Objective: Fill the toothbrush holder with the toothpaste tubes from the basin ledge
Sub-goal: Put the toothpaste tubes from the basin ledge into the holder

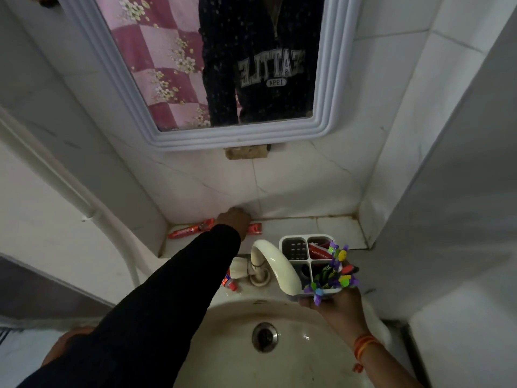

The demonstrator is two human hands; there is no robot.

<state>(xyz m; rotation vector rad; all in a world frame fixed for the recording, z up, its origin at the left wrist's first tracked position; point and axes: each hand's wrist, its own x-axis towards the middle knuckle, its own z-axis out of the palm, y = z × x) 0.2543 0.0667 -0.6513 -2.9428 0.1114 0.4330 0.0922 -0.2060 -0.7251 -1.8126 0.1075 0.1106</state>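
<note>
Toothpaste tube (pixel 193 230): lies left-right along far ledge (pixel 307 225) under your left hand (pixel 234 219), grip unclear; right hand (pixel 335 306) clamped on holder (pixel 296 249).

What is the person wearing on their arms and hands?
The left arm has a long black sleeve reaching the wrist. The right arm is bare, with orange and red thread bands round the wrist. Both hands are bare, without gloves.

I see the left hand (pixel 234 219), in a black sleeve, resting on a red toothpaste tube (pixel 255 228) on the white tiled basin ledge (pixel 316 225), while the right hand (pixel 335 305) holds a white four-compartment plastic toothbrush holder (pixel 296 245) above the white ceramic basin (pixel 232 331).
</note>
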